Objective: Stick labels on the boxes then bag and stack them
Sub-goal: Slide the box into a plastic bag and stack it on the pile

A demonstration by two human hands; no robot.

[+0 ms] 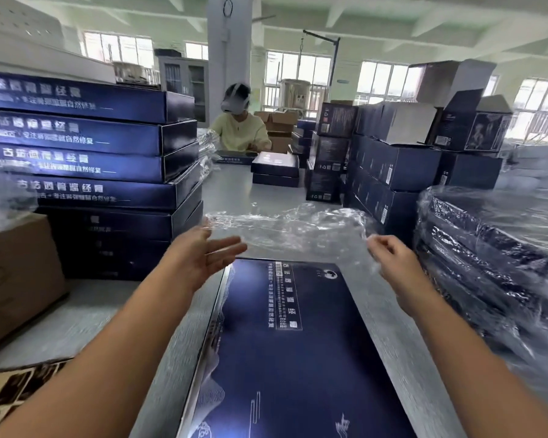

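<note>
Your box [291,343] lies flat on the grey table [228,191], long axis running near to far. The bag [291,226] is stretched left to right just past its far end. Your right hand [393,260] pinches the bag's right edge. Your left hand [203,257] has straight, spread fingers at the left edge, probably spreading the mouth. Both are about equally near. Room's tight: stacked boxes [92,153] left, bagged stack [487,263] right.
</note>
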